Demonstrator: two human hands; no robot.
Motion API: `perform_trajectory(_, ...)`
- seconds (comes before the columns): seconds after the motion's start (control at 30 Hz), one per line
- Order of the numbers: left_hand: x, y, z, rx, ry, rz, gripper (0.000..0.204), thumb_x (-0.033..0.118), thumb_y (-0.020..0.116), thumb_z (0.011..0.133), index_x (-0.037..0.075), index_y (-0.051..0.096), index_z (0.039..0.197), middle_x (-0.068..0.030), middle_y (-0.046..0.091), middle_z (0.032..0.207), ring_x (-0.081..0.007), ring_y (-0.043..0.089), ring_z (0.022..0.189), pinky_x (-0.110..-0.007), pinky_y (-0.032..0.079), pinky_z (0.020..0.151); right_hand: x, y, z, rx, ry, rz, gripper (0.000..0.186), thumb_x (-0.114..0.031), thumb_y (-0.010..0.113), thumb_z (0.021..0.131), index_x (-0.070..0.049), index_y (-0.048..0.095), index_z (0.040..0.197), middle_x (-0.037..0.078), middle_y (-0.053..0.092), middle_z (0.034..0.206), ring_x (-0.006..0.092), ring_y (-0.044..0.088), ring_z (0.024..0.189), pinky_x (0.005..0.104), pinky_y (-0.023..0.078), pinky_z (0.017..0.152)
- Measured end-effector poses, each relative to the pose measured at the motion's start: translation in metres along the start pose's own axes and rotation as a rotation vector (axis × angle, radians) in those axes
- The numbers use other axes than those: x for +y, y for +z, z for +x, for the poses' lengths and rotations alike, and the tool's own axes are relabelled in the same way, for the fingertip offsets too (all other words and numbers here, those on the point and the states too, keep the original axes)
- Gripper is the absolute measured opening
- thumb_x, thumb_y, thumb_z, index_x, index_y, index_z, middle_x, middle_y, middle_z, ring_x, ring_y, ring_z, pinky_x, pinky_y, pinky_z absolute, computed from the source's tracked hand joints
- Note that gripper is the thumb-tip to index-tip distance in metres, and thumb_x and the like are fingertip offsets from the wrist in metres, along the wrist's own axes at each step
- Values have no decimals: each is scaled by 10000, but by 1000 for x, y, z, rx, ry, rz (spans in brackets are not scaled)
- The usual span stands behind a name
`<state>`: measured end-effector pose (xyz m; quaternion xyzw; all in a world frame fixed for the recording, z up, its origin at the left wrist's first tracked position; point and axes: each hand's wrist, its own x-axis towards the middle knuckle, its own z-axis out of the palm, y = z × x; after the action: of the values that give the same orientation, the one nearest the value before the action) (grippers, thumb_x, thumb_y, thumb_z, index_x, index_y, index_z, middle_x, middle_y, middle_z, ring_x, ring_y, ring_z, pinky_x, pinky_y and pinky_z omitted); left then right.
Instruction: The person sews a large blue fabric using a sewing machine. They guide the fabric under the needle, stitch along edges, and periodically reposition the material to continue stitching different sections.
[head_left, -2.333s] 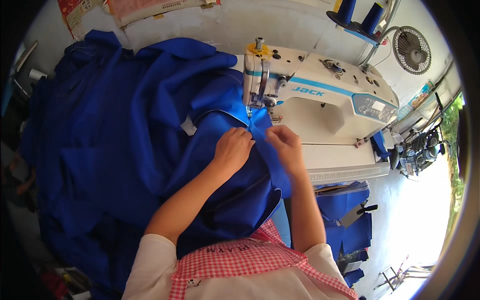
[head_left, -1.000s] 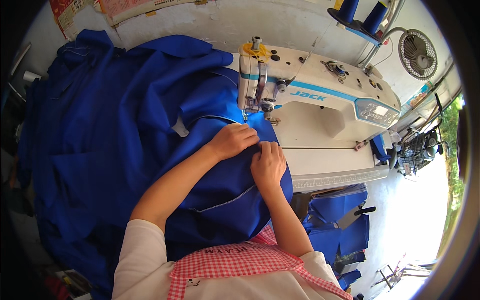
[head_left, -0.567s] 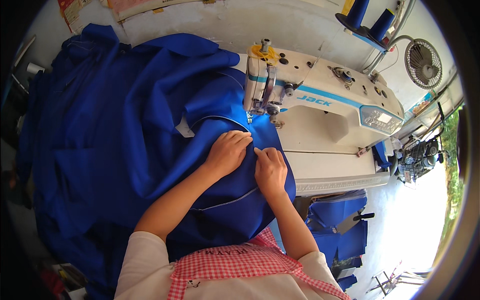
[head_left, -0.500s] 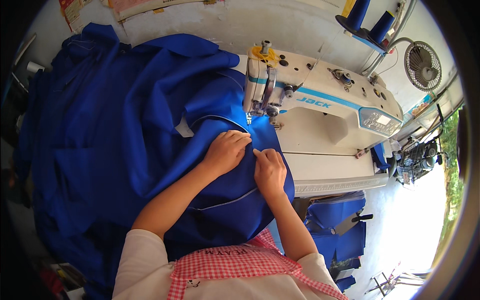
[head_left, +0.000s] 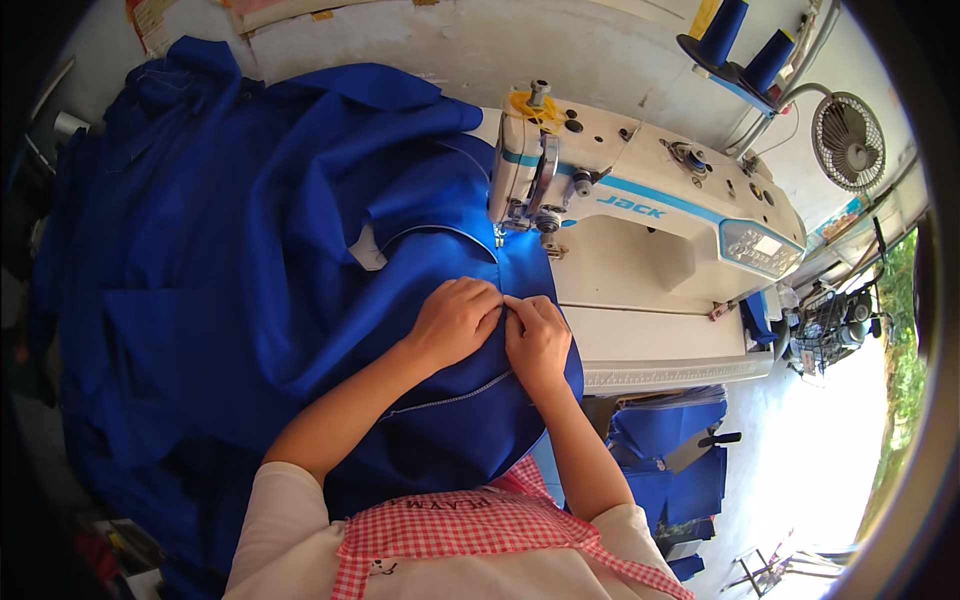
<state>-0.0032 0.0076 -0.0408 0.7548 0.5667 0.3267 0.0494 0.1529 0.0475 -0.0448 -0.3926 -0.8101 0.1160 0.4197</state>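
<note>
A large piece of blue fabric (head_left: 330, 330) is heaped over the sewing machine's bed and hangs down toward me. Part of it lies under the presser foot (head_left: 500, 236) of the white sewing machine (head_left: 640, 190). Just in front of the foot, my left hand (head_left: 455, 320) pinches the fabric along a seam. Close against it, my right hand (head_left: 537, 335) grips the same fabric, thumb and fingertips together. A curved, light-stitched edge runs from the foot to the left, beside a small white tag (head_left: 368, 250).
Two blue thread cones (head_left: 722, 35) stand on a holder at the back right, near a small fan (head_left: 848, 142). Folded blue pieces (head_left: 665, 430) are stacked below the table's right side. A ruler strip (head_left: 680, 373) follows the table's front edge.
My left hand has drawn back toward me, away from the presser foot, and now meets my right hand at the seam. The right hand has shifted only slightly.
</note>
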Motion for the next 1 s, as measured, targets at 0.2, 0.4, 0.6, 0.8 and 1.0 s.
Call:
perform_trajectory(0.2, -12, 1, 8, 72, 69, 42, 358, 88, 662, 789, 64, 600, 1141, -82, 604, 1228, -267, 560, 1145, -399, 433, 970, 0, 1, 0, -41, -47, -56, 170, -23, 664, 774, -66, 709, 933, 64, 580, 794, 245, 609, 754, 361, 514, 651)
perform_trajectory(0.4, -31, 3, 15, 103, 112, -6, 331, 78, 668, 787, 73, 615, 1113, -78, 623, 1189, -258, 579, 1109, -399, 452, 945, 1, 12, 9, -23, -66, -58, 128, -34, 659, 784, -68, 684, 905, 67, 561, 787, 251, 604, 748, 370, 510, 642)
perform_trajectory(0.6, -64, 0, 37, 104, 284, -65, 226, 78, 683, 778, 83, 671, 1003, -66, 680, 1059, -259, 637, 990, -380, 508, 855, 3, 25, 24, -4, -41, -60, 66, -35, 660, 774, -68, 653, 830, 83, 583, 773, 276, 611, 724, 392, 504, 642)
perform_trajectory(0.8, -57, 1, 43, 45, 214, -49, 253, 63, 665, 759, 64, 683, 1012, -107, 679, 1075, -295, 637, 1015, -402, 503, 897, 15, 30, 31, 33, -43, 39, 125, 3, 643, 747, -40, 654, 864, 120, 618, 827, 312, 615, 792, 404, 507, 715)
perform_trajectory(1.0, -48, -11, 35, -40, 178, 4, 321, 72, 627, 786, 65, 656, 1106, -90, 651, 1181, -272, 596, 1111, -403, 453, 972, 23, -40, 19, 8, 188, 436, 71, -32, 651, 848, -39, 629, 915, 115, 609, 887, 278, 635, 746, 335, 526, 662)
